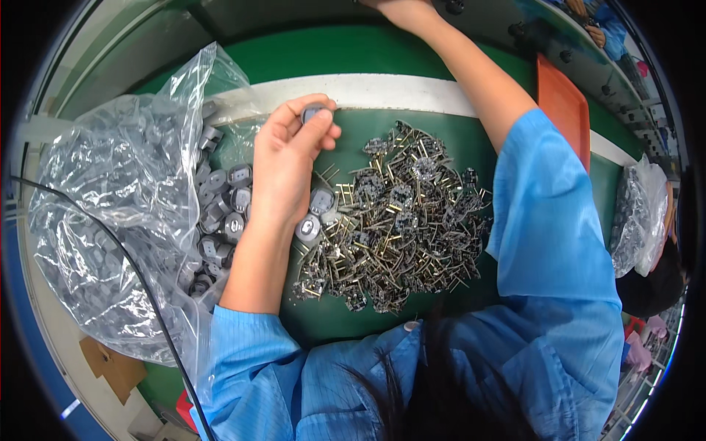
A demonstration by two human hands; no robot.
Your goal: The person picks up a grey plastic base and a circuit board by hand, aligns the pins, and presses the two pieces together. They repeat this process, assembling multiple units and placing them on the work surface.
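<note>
My left hand (288, 147) is closed round a small round grey plastic housing (312, 112), pinched between thumb and fingers above the mat. My right hand (403, 9) reaches to the far side at the top edge, where its fingers are mostly cut off. Between my arms lies a heap of small dark circuit boards with metal pins (401, 220). Two grey housings (321, 200) rest at the left side of that heap. More of these housings (213, 213) spill from a clear plastic bag (103, 184) beside my left forearm.
A white strip (368, 90) borders the green work surface (331, 316). Beyond my right arm stands an orange tray (562, 103). Another clear bag (640, 213) sits at the far right. A black cable (125, 253) crosses the left bag. Another person's hands (592, 29) show at top right.
</note>
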